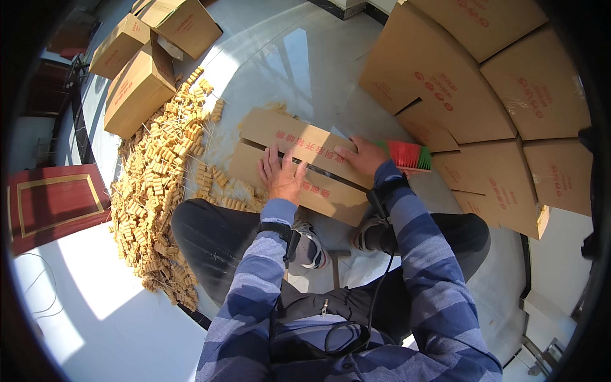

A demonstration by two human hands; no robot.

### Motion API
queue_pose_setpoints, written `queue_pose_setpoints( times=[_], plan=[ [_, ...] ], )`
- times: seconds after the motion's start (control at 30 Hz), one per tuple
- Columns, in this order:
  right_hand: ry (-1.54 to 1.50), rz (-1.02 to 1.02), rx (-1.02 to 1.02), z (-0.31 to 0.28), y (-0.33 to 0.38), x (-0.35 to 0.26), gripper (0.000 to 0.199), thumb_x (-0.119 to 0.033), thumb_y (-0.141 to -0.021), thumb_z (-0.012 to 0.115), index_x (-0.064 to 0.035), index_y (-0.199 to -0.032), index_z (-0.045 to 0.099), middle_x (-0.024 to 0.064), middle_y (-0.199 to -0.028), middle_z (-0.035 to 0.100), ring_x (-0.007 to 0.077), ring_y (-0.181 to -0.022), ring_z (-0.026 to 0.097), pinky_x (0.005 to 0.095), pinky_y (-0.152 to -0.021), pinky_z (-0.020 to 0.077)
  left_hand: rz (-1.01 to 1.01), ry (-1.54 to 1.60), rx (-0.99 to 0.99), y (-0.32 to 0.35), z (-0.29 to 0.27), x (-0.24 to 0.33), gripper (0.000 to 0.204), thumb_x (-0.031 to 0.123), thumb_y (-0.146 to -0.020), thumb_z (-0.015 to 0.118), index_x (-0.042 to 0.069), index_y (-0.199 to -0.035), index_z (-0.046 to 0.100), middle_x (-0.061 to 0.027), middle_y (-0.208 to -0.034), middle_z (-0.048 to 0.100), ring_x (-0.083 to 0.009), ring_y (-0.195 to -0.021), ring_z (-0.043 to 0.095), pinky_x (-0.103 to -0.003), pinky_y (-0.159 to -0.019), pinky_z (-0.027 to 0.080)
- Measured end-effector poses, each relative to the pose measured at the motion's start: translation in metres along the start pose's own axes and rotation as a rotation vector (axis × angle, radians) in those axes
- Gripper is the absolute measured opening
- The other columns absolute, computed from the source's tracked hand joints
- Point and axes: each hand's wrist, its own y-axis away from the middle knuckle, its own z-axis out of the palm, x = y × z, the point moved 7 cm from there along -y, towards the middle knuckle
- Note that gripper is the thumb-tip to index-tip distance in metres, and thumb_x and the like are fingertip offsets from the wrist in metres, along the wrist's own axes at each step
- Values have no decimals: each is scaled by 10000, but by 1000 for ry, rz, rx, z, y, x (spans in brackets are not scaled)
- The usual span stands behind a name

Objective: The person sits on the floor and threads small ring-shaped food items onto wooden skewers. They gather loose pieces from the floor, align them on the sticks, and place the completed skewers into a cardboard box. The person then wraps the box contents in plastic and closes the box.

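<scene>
A brown cardboard box [299, 137] lies on the pale floor in front of me, its two top flaps nearly meeting along a dark seam. My left hand [280, 173] rests flat, fingers spread, on the near flap. My right hand [360, 155] presses flat on the far flap at its right end. Neither hand grips anything. Just right of my right hand lies a small brush [410, 155] with red and green bristles. My knees and grey shoes [310, 247] sit close below the box.
A large heap of small tan bundles [156, 191] spreads over the floor to the left. Several closed cardboard boxes [137, 89] stand at the upper left, and a stacked wall of boxes [484, 95] fills the right. A red door [54, 200] lies far left.
</scene>
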Motion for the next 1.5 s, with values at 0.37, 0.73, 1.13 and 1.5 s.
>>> queue_pose_setpoints(
  times=[0.37, 0.73, 1.13, 1.5],
  plan=[
    [-73, 126, -384, 22, 14, -16, 1031, -727, -739, 724, 84, -1333, 496, 304, -1283, 606, 376, -1193, 618, 392, -1014, 480, -1184, 866, 131, 76, 44, -92, 1389, 625, -676, 859, -166, -1488, 56, -351, -1536, 253, -417, -1443, 309, -459, -1168, 344],
    [-4, -68, -213, 36, 54, -51, 802, -566, -777, 768, 28, -1259, 527, 272, -1193, 618, 418, -1145, 591, 451, -982, 470, -1323, 647, 6, 89, 39, -75, 1536, 860, -575, 745, -189, -1471, 70, -417, -1487, 258, -486, -1406, 331, -501, -1113, 405],
    [-298, 43, -8, 76, 6, -1, 772, -613, -863, 662, -6, -1329, 569, 248, -1295, 600, 353, -1145, 616, 408, -1011, 473, -1146, 1193, 352, 106, 6, -118, 1397, 473, -675, 927, -16, -1570, -29, -234, -1547, 319, -328, -1354, 451, -461, -1092, 448],
    [-605, 226, -643, 137, -70, 43, 710, -772, -843, 584, -77, -695, 584, 94, -829, 598, 179, -792, 546, 340, -793, 440, -1105, 1090, 304, 80, 3, -107, 1301, 426, -718, 912, -34, -1567, 40, -217, -1534, 317, -304, -1385, 392, -424, -1140, 369]
  ],
)
